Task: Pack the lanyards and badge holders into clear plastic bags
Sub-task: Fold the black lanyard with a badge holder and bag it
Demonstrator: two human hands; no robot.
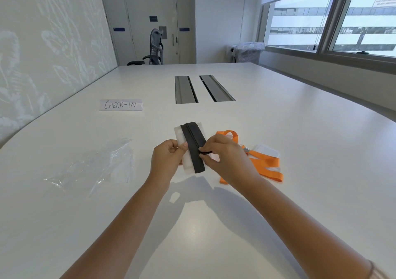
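The left hand [169, 156] has a grip on the left edge of a clear badge holder [188, 148], thumb on its face, holding it above the desk [278, 111]. The right hand [222, 152] pinches the black lanyard [194, 148], which is wound lengthwise around the holder. Just right of the hands, an orange lanyard [265, 163] lies on the desk with a second badge holder [267, 150]. To the left, well apart, lie crumpled clear plastic bags [100, 167]. Farther back sits a paper sign [121, 104] reading "CHECK-IN".
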